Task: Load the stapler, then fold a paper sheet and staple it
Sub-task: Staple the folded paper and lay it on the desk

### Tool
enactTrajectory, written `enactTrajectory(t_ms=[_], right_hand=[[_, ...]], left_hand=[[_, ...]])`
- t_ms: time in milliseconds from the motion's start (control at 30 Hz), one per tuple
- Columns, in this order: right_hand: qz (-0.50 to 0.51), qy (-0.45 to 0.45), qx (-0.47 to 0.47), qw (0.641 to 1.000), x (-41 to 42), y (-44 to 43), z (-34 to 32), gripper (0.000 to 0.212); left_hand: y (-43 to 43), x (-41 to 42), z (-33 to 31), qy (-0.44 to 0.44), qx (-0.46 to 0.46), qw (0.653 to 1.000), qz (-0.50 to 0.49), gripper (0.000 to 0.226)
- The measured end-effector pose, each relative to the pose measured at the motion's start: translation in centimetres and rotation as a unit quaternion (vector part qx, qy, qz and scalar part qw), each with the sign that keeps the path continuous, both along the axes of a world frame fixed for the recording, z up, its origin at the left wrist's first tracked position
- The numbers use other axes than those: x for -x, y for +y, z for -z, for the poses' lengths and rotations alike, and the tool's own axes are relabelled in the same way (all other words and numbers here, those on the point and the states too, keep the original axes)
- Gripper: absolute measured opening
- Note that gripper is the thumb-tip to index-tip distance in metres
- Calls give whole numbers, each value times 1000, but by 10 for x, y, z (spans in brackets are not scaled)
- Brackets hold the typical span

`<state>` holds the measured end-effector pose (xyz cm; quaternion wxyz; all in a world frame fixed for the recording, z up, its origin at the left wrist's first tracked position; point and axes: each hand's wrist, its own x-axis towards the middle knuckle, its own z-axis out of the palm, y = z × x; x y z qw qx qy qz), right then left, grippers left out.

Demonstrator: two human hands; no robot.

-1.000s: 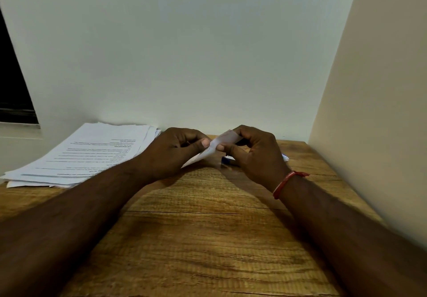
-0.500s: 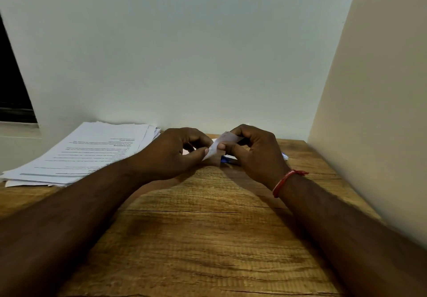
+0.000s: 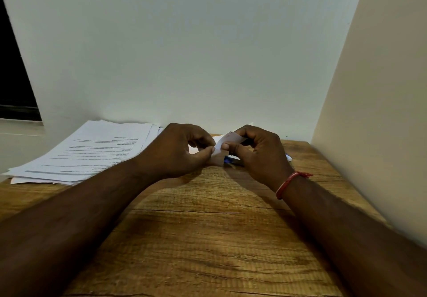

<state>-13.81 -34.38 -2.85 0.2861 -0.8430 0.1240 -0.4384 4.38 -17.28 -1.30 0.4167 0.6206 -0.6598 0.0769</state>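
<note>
Both hands hold a small folded white paper piece (image 3: 221, 149) above the far middle of the wooden table (image 3: 208, 227). My left hand (image 3: 178, 152) pinches its left edge between thumb and fingers. My right hand (image 3: 258, 151), with a red thread on the wrist, pinches the top and right part. A blue object (image 3: 230, 159), possibly the stapler, lies on the table under my right hand and is mostly hidden. A bit of blue and white shows at the right of that hand (image 3: 288, 157).
A stack of printed sheets (image 3: 92, 151) lies at the back left of the table. A white wall stands right behind the hands and a beige wall (image 3: 374, 135) closes off the right side. A dark opening (image 3: 13, 84) is at far left.
The paper piece has been folded smaller and turned more upright. My left hand has moved closer to my right hand, so the thumbs nearly meet.
</note>
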Motion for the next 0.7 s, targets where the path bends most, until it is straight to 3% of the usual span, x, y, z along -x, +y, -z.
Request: enactTrajectory(t_ms=[400,700], right_hand=[[-8,-6,-8,1000,-2,1,2,10],[-9,-6,-9,1000,-2,1,1,11]], left_hand=[[3,-3,-3,3,-41,999,-4,7],[1,-1,-2,-5,-3,1000,-14,8]])
